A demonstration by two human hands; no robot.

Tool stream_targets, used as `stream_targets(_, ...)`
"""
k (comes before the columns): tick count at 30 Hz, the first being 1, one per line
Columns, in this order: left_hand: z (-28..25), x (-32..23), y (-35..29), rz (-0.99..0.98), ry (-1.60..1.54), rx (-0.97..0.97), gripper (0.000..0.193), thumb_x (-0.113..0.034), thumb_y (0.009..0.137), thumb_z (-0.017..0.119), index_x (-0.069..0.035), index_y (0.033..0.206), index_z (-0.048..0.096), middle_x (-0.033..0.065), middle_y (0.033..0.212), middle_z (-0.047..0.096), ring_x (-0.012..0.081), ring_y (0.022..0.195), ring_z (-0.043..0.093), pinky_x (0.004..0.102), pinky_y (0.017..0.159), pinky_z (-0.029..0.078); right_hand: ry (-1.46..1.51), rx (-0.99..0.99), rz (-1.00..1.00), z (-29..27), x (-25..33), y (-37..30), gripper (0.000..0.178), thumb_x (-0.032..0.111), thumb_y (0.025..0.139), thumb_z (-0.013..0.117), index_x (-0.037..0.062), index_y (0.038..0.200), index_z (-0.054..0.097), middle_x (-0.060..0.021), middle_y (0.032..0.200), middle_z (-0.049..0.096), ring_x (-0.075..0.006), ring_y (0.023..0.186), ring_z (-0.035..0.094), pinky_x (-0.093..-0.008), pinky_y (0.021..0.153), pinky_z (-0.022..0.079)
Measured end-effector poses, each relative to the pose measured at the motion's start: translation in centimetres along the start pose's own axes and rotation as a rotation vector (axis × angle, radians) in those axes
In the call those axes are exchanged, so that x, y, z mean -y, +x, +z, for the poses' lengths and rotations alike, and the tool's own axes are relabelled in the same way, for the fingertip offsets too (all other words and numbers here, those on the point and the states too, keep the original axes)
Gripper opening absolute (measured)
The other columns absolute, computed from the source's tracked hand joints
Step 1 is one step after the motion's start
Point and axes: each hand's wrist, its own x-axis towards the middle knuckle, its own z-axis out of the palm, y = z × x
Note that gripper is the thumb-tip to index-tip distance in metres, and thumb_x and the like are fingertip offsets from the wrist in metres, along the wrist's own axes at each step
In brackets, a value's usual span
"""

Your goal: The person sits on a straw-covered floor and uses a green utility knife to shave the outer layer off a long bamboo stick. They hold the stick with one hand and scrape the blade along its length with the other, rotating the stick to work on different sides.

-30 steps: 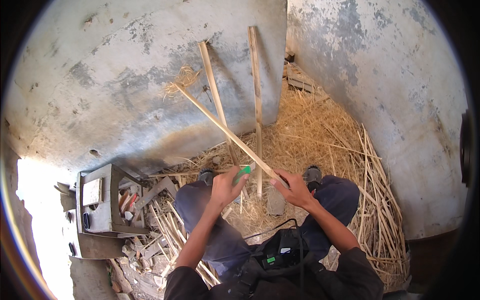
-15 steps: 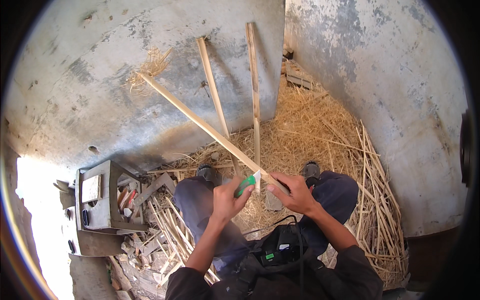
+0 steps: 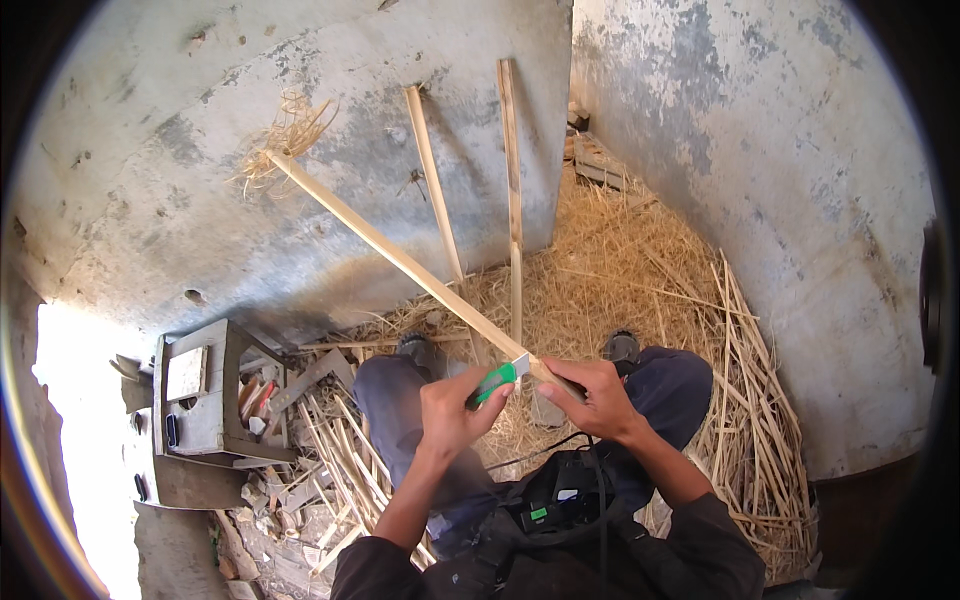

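Note:
My left hand [image 3: 455, 412] is closed around a green utility knife [image 3: 492, 384]. Its pale blade lies against a long wooden strip [image 3: 400, 258], just left of where my right hand [image 3: 592, 394] grips the strip's near end. My right thumb and fingers wrap the wood close to the blade. From there the strip slants away to the upper left. At its far end a tuft of thin curled shavings [image 3: 290, 125] hangs in front of the wall.
Two more wooden strips [image 3: 432, 180] [image 3: 512, 190] lean on the grey wall [image 3: 330, 60]. Straw-like shavings [image 3: 620, 260] cover the floor ahead. Bundled sticks [image 3: 760, 440] lie along the right; others [image 3: 340, 455] lie left. An overturned wooden stool [image 3: 210, 440] sits at far left.
The knife has shifted slightly right and down along the strip, closer to my right hand. The strip's far end sits a little lower and further left.

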Motion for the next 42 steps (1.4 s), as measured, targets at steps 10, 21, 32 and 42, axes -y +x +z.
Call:
stream_targets(10, -0.4, -1.0, -0.1, 0.133, 0.097, -0.105, 0.026, -0.028, 0.085, 0.095, -0.009, 0.097, 0.081, 0.0058, 0.068, 0.068, 0.0256, 0.054, 0.065, 0.0378, 0.052, 0.049, 0.017, 0.006, 0.049, -0.4, 1.2, -0.7, 0.043, 0.022, 0.102, 0.079, -0.0088, 0.132, 0.073, -0.0228, 0.089, 0.074, -0.0222, 0.067, 0.068, -0.0346, 0.065, 0.053)
stream_targets(21, -1.0, -1.4, 0.2, 0.197, 0.151, -0.146, 0.027, -0.028, 0.082, 0.096, -0.011, 0.097, 0.081, 0.0033, 0.07, 0.07, 0.0235, 0.051, 0.06, 0.0362, 0.05, 0.045, 0.033, 0.014, 0.065, -0.5, 1.8, -1.1, 0.043, 0.021, 0.101, 0.08, -0.0094, 0.131, 0.073, -0.0245, 0.092, 0.075, -0.0245, 0.069, 0.071, -0.0345, 0.066, 0.055)
stream_targets(32, -5.1, 1.0, 2.6, -0.119, 0.182, -0.361, 0.023, -0.023, 0.095, 0.085, -0.001, 0.101, 0.079, 0.0145, 0.072, 0.07, 0.022, 0.058, 0.068, 0.0343, 0.057, 0.051, 0.005, 0.045, 0.126, -0.5, 1.8, -3.6, 0.042, 0.02, 0.101, 0.079, -0.0057, 0.133, 0.074, -0.0213, 0.086, 0.073, -0.0214, 0.065, 0.065, -0.0332, 0.064, 0.053)
stream_targets(42, -4.1, -1.8, 1.1, -0.072, 0.009, -0.124, 0.026, -0.024, 0.092, 0.086, -0.002, 0.102, 0.08, 0.0151, 0.072, 0.07, 0.0271, 0.06, 0.07, 0.0339, 0.06, 0.053, 0.029, -0.01, 0.203, -1.2, 1.9, -3.1, 0.042, 0.021, 0.102, 0.079, -0.0062, 0.134, 0.073, -0.0182, 0.086, 0.074, -0.0175, 0.067, 0.067, -0.0325, 0.065, 0.053)
